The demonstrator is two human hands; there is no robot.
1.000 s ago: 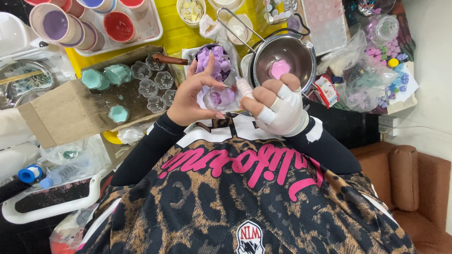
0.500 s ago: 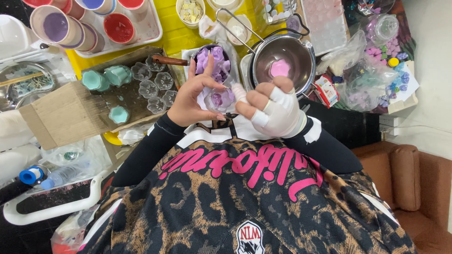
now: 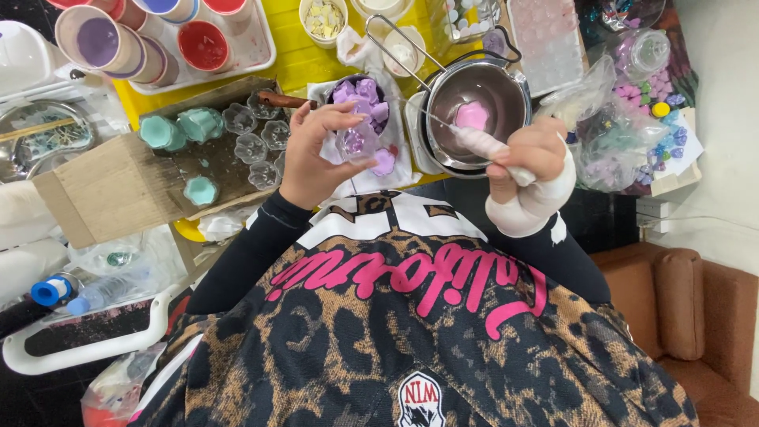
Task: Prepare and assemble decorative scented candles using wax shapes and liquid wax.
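My left hand [image 3: 310,158] pinches a small clear flower-shaped mould [image 3: 353,141] with a purple tint inside, held over a white cloth. A purple wax flower [image 3: 385,161] lies on that cloth just right of the mould. My right hand [image 3: 531,168], wrapped in white bandage, grips a thin pointed tool with a taped handle [image 3: 484,145]. Its tip reaches toward the steel pot [image 3: 506,107], which holds a pink wax flower [image 3: 473,115]. A bowl of purple wax flowers [image 3: 362,93] sits behind the mould.
Several clear moulds [image 3: 262,136] and teal wax pieces [image 3: 186,125] rest on a cardboard sheet [image 3: 103,188] at left. Cups of coloured wax [image 3: 202,44] stand on a tray at the back. Bags of coloured wax shapes [image 3: 632,134] lie at right, a brown sofa arm [image 3: 696,300] lower right.
My right hand pulled away from the mould to the right, toward the steel pot. A purple wax flower now lies on the cloth. My left hand lifted the mould slightly.
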